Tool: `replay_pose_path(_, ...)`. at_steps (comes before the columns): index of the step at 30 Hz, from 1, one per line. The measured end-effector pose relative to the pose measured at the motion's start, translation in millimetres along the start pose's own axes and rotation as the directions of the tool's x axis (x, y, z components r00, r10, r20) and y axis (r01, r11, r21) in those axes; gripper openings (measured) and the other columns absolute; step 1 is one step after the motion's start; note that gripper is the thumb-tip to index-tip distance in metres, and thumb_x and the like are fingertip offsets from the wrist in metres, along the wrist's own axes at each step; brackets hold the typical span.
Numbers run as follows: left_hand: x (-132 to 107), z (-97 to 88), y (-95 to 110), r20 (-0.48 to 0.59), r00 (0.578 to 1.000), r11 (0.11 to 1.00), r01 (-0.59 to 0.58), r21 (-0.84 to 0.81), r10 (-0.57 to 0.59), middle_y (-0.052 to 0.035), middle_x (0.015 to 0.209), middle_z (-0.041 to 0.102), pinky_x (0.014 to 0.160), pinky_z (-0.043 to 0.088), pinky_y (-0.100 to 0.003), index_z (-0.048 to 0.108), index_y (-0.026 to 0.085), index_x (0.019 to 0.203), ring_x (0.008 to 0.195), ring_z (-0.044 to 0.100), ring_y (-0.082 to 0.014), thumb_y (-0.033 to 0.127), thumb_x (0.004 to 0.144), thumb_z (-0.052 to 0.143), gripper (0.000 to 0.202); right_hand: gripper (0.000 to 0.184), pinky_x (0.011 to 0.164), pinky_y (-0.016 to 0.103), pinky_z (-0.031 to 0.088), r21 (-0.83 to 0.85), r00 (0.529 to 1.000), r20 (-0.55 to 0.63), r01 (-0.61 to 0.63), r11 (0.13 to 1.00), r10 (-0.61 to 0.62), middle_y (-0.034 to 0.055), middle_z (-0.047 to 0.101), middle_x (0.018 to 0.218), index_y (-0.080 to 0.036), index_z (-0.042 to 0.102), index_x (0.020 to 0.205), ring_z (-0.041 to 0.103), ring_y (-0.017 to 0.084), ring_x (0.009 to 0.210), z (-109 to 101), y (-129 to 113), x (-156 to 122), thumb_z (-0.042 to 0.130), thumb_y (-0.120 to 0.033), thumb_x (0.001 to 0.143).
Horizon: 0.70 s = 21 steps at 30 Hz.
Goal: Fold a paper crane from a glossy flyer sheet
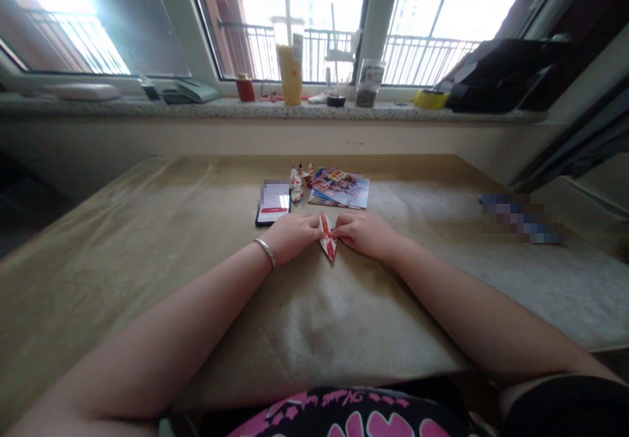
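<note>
A small folded piece of red-and-white printed paper [327, 237] lies on the tan table [147, 247] between my hands. My left hand [293, 235], with a silver bangle on the wrist, has its fingers curled and pinches the paper's left side. My right hand [362, 232] is curled too and pinches the paper's right side. Both hands rest on the table top. The paper's pointed lower tip sticks out below my fingers.
Just beyond my hands lie a phone [273, 204], a small folded paper figure [299, 181] and a colourful leaflet [340, 189]. A blurred-out object [521, 217] sits at the right. The window sill holds a drink cup with straw [291, 63], a red can [244, 88], jars and a black bag [496, 76].
</note>
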<state>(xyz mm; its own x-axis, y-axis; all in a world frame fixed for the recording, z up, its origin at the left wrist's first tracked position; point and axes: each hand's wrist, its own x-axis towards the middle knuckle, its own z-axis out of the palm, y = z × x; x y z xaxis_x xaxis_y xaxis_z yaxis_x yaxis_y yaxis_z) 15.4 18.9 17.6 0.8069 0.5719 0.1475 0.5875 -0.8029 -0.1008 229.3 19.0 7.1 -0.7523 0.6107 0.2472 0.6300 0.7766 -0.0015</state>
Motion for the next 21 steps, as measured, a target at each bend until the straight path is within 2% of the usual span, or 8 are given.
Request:
replay_pose_path(5, -2, -1.2, 0, 0.005, 1.000, 1.000, -0.015, 0.020, 0.015, -0.0055, 0.085, 0.062, 0.069, 0.044, -0.027, 0.069, 0.022, 0.097, 0.078, 0.058, -0.0175, 0.017, 0.089, 0.048, 0.023, 0.024, 0.067, 0.026, 0.040, -0.015, 1.000, -0.014, -0.001, 1.000, 0.001, 0.0055, 0.068, 0.091, -0.025, 0.074, 0.094, 0.060, 0.016, 0.077, 0, 0, -1, 0.051, -0.021, 0.086)
replay_pose_path(8, -5, 2.2, -1, -0.012, 0.999, 0.999, 0.050, 0.012, -0.050, -0.0059, 0.084, 0.062, 0.069, 0.044, -0.028, 0.069, 0.022, 0.096, 0.077, 0.058, -0.0183, 0.020, 0.090, 0.047, 0.024, 0.024, 0.070, 0.026, 0.042, 0.005, 0.999, -0.034, 0.007, 1.000, -0.007, 0.0050, 0.068, 0.094, -0.025, 0.073, 0.096, 0.061, 0.017, 0.082, 3, 2, -2, 0.051, -0.021, 0.086)
replay_pose_path(12, -6, 7.5, 0, -0.051, 0.989, 0.988, 0.138, -0.062, -0.142, -0.0074, 0.088, 0.063, 0.077, 0.046, -0.030, 0.067, 0.017, 0.095, 0.084, 0.058, -0.0191, 0.023, 0.090, 0.047, 0.022, 0.023, 0.076, 0.027, 0.044, 0.115, 0.996, -0.085, -0.026, 0.993, 0.036, 0.0049, 0.067, 0.094, -0.024, 0.071, 0.099, 0.061, 0.017, 0.086, 8, 5, -4, 0.052, -0.023, 0.086)
replay_pose_path(21, -3, 9.7, 3, -0.069, 0.990, 0.988, 0.116, -0.105, -0.124, -0.0075, 0.091, 0.063, 0.081, 0.047, -0.030, 0.066, 0.016, 0.096, 0.086, 0.058, -0.0188, 0.019, 0.089, 0.047, 0.020, 0.020, 0.075, 0.027, 0.044, 0.176, 0.991, -0.099, -0.067, 0.982, 0.085, 0.0046, 0.067, 0.090, -0.023, 0.071, 0.095, 0.060, 0.017, 0.084, 10, 2, -3, 0.054, -0.021, 0.084)
